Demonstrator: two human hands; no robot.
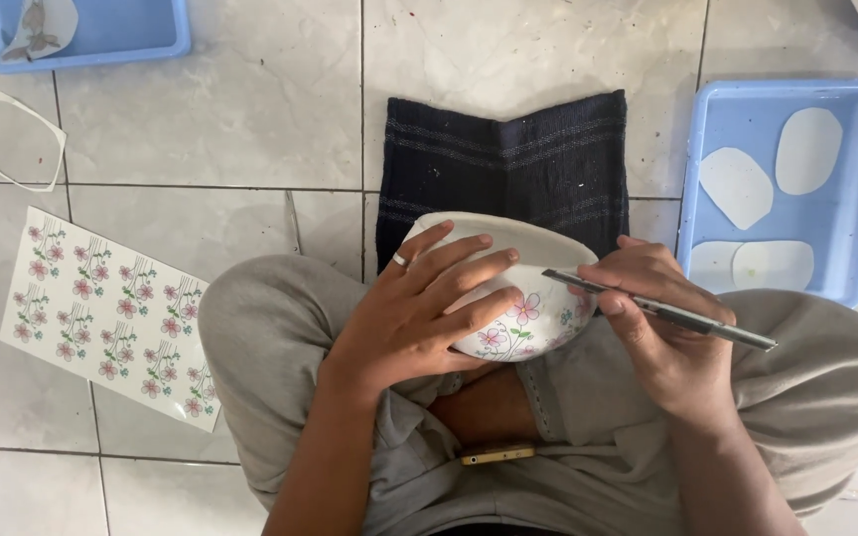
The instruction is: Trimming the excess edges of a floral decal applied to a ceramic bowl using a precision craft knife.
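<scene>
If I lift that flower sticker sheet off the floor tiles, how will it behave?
The sticker sheet lies flat and looks paper-thin, so it will probably flop and bend if lifted by one corner. It looks very light, so a nudge would likely slide it across the smooth, glossy floor tiles. Pinching its edge off the tile may be fiddly.

Flower decal sheet (111, 318), folded dark cloth (503, 164), two blue trays (702, 149) (166, 45), tiled floor (250, 119)

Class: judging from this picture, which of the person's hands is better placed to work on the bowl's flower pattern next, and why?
Probably the right hand: it holds the slim metal tool, tip at the white flowered ceramic bowl. The left hand grips the bowl.
</scene>
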